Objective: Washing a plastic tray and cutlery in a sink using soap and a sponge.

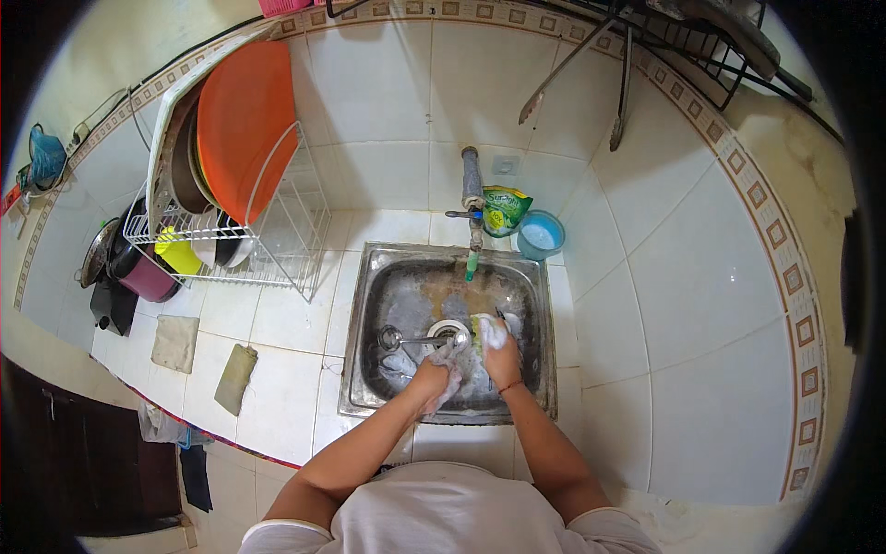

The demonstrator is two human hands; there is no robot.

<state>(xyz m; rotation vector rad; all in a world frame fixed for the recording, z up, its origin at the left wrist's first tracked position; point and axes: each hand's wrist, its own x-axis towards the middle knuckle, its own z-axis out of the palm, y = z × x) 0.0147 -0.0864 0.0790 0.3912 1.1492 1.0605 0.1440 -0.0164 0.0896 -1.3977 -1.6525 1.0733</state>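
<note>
My left hand (430, 377), covered in suds, is over the middle of the stainless steel sink (353, 332). Its fingers are closed around what looks like a metal spoon (462, 338), with the bowl pointing away from me. My right hand (504, 356) grips a yellow-green sponge (476, 324) heaped with white foam, just right of the spoon. A dark slim tip shows beyond those fingers; what it belongs to is hidden. Left of the drain, a metal ladle (390, 338) lies in the basin, its handle reaching toward the drain. Soapy cutlery (397, 365) rests below it.
Above the basin hangs a tap (473, 197) with a green nozzle (472, 266). Behind it stand a green detergent pouch (507, 210) and a blue cup (540, 235). A white dish rack (280, 266) holds dishes at left, near two folded cloths (175, 343). Tongs (574, 66) hang upper right.
</note>
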